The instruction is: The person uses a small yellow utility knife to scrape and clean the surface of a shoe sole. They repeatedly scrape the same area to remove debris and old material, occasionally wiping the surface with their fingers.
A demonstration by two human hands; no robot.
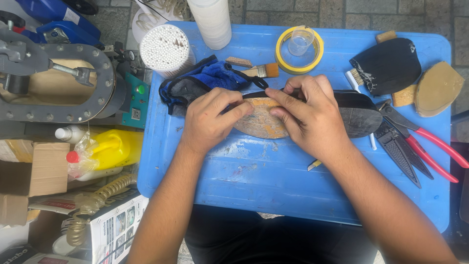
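Tan and worn, the shoe sole (261, 122) lies flat on the blue table (273, 181), near its middle, with the underside up and a dark heel end (361, 120) pointing to the person's right. Both hands are on it. The left hand (210, 120) is closed with the fingers bent, and the thumb and forefinger pinch a thin black strip (254, 94) against the upper edge of the sole. The right hand (310, 115) is curled over the same edge – its fingertips press the strip down just beside the left thumb.

The sole looks light and thin. I judge it is stiff enough to keep its shape but will bend a little under the fingers, and its surface seems rough and patchy, not slippery. The strip looks soft and limp, so it probably needs holding at two near points, as the hands do now. The best hold for the sole seems to be at the rim, with the palm resting on the flat part.

Around the hands – a blue cloth (205, 78) behind the left hand, a small brush (261, 71), a roll of yellow tape (299, 49) with a clear cup inside it, and pliers with red handles (430, 144) to the right. A black piece of shoe upper (388, 66) lies at the far right corner, well apart from the hands.
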